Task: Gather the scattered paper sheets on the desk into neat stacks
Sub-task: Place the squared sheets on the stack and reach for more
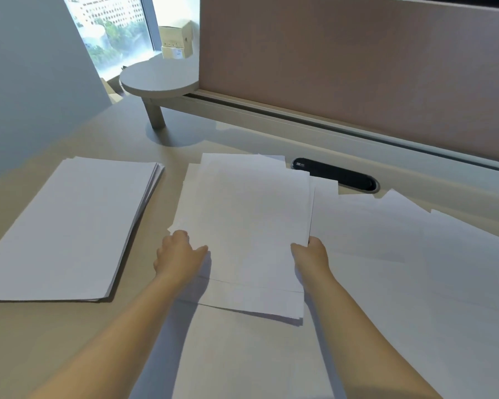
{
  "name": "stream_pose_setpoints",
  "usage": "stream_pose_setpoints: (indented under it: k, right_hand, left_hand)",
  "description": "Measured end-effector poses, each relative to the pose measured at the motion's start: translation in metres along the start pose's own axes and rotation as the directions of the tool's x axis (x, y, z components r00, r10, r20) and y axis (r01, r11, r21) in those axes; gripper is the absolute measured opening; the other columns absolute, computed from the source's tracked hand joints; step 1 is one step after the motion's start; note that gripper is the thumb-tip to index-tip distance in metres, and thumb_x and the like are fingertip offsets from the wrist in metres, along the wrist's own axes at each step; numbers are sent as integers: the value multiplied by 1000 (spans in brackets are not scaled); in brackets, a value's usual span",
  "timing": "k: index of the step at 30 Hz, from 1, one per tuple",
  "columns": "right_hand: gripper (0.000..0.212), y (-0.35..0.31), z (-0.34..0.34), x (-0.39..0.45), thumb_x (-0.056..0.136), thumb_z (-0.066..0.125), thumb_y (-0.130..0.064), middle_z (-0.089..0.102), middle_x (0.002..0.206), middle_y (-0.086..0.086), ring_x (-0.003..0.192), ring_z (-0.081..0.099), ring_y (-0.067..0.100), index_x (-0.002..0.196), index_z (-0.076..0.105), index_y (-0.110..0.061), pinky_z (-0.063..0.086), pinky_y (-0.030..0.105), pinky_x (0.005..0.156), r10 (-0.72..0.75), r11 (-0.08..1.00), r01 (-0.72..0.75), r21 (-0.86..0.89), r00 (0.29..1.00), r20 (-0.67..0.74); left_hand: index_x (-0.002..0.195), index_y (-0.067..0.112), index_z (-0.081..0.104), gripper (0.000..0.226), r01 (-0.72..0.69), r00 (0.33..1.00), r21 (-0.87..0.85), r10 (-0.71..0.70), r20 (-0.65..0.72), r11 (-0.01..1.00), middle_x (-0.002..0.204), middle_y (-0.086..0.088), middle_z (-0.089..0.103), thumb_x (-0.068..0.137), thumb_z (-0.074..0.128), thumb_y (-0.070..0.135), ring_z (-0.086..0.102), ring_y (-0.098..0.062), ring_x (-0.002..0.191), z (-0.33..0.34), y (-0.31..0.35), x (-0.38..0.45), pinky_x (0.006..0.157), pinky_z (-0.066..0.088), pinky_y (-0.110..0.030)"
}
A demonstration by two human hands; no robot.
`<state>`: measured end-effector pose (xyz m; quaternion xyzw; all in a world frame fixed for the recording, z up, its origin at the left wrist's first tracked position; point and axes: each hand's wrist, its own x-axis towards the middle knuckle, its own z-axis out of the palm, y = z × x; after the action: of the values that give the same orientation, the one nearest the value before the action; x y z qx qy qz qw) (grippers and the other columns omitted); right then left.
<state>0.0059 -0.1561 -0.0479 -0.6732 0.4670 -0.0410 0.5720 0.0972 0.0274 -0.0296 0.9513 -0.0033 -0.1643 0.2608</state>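
— Where's the bundle you're squaring?

— Straight ahead of me on the tabletop (162, 145), long axis running away from me. My left hand (177, 252) pinches the paper bundle (242, 226) at its left edge, my right hand (311, 254) grips the right edge.

— And the neat stack?

— The finished stack (67, 228) lies to my left, nearer my left hand; loose sheets (415, 254) spread right.

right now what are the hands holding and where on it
Both hold the middle bundle of sheets: left hand at its left edge, right hand at its right edge, near the lower end.
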Motion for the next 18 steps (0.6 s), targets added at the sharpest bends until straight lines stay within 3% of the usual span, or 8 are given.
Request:
stream_pose_setpoints:
  k: [6,8,9,10,11,14,18]
  right_hand:
    - [23,-4,1,-5,79,39,6,47,72,0,66,44,21,69,44,-15,36,29,74,-3,1000,3,20,1000,-2]
    - [23,-1,-14,-13,77,39,4,43,66,1,62,40,21,63,40,-14,35,28,78,7,999,-6,47,1000,-14]
    - [27,2,-24,-17,77,40,3,36,62,1,58,34,19,59,33,-16,35,33,92,9,998,-8,60,1000,-25]
    - [30,5,-34,-21,76,41,3,31,59,0,55,29,18,57,28,-17,17,32,68,18,997,-16,73,999,-31]
    - [32,10,-44,-25,75,41,3,28,57,0,54,25,17,56,25,-17,27,27,59,26,997,-24,73,999,-34]
    - [36,25,-71,-39,73,39,7,20,55,-1,54,16,16,55,19,-17,12,28,56,69,997,-68,30,997,-46]
    - [38,52,-112,-58,73,38,8,16,59,1,56,12,15,57,16,-19,8,31,61,88,996,-90,-26,993,-75]
  left_hand:
    - [138,5,35,58,24,997,-198,-8,79,980,141,-9,46,89,56,30,42,-28,130,-15,-13,0,108,34,-38]
    - [141,3,30,63,43,993,-320,-6,115,946,147,-11,38,89,57,28,40,-27,133,-14,-11,-6,106,32,-36]
    - [142,2,27,66,51,991,-368,-2,133,928,149,-11,35,89,57,28,37,-27,135,-11,-7,-11,107,31,-35]
    - [143,2,25,68,60,989,-407,1,149,911,150,-11,32,89,57,28,35,-27,136,-7,-2,-17,107,29,-35]
    - [143,1,24,69,70,986,-435,2,165,898,151,-11,30,90,57,28,33,-27,137,-3,2,-23,108,29,-35]
    - [141,1,31,65,70,986,-398,-3,168,915,149,-11,34,89,58,28,34,-27,136,16,12,-41,107,29,-35]
    - [128,12,50,50,37,997,-102,-30,73,994,136,-11,45,86,59,36,36,-33,128,39,23,-67,102,34,-41]
